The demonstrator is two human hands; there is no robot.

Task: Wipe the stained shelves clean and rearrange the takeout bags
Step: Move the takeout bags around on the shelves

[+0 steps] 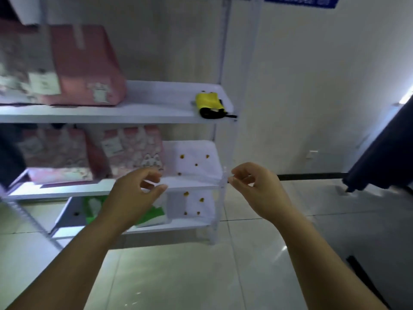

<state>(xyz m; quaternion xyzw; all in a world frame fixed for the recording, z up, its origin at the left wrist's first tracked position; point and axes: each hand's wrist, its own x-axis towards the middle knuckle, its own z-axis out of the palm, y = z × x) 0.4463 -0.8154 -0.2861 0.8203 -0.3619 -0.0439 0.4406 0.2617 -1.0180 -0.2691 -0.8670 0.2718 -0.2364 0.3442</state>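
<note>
Left hand (136,189) and right hand (257,184) are held raised before the white metal shelving rack (225,63), level with its middle shelf (190,185). The fingers of both are loosely curled with the tips apart, and nothing is gripped. Contact with the shelf cannot be confirmed. The posture is judged to be a reach in preparation, since no wiping tool is in hand. A yellow-and-black bundle (209,104), possibly a cloth, lies at the right end of the upper shelf (145,113). Its nature cannot be told through the blur. Plain pink takeout bags (87,68) are stood at the left of the upper shelf and patterned pink takeout bags (134,151) at the left of the middle one. The right ends are thereby left exposed, presumably for wiping. Brown-yellow spots (196,164) are scattered over the bare right end of the middle shelf. Similar spots (201,199) are seen on the lower shelf (178,223), beside a green-and-white bag (156,214).
</note>
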